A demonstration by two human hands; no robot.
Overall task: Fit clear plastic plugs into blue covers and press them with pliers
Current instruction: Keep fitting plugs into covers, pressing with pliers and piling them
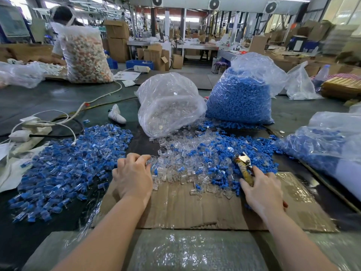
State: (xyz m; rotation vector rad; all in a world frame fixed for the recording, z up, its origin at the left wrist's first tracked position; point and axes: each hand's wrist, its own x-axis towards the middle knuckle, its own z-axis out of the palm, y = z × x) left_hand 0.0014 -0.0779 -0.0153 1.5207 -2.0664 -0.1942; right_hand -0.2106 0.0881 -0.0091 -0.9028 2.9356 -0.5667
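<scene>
Clear plugs (175, 165) are being picked by the left hand (132, 173), fingers curled into the loose pile just left of the pliers (244, 167) being gripped by the right hand (261, 190); blue covers (211, 153) lying around the pliers; one plug is best being pinched at a time.

The pliers (243, 167) handles are hidden inside the right hand (262, 194); left hand (133, 176) fingertips are blurred.

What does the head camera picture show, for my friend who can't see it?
A person's left hand reaches into a heap of clear plugs and blue covers while the right hand grips pliers. Finished blue-and-clear pieces lie piled on the left.
</scene>
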